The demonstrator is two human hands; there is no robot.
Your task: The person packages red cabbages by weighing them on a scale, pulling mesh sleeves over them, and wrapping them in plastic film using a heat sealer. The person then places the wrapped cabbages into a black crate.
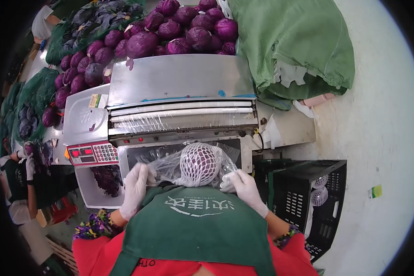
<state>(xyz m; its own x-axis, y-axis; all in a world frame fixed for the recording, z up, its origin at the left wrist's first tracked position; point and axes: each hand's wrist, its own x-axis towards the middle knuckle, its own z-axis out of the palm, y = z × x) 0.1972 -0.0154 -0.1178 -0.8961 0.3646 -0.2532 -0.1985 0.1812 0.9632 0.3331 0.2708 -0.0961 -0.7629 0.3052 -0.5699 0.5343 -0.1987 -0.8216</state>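
A red cabbage in a white foam net [198,164] sits at the front of the film wrapping machine [181,80], close to my apron. Clear plastic film [168,166] spreads out from both its sides. My left hand [137,186], in a white glove, pinches the film left of the cabbage. On the other side, my gloved right hand [244,187] grips the film's right edge, fingers closed. Neither hand wraps around the cabbage itself. The film roll [184,117] lies across the machine just beyond it.
A red-panelled scale [93,152] adjoins the machine, above a white bin [88,188] holding purple leaves. Loose red cabbages [170,30] pile up behind. A green sack [299,41] stands back right; a black crate [303,198] holds netted cabbages. A co-worker's gloved hand [30,168] is far left.
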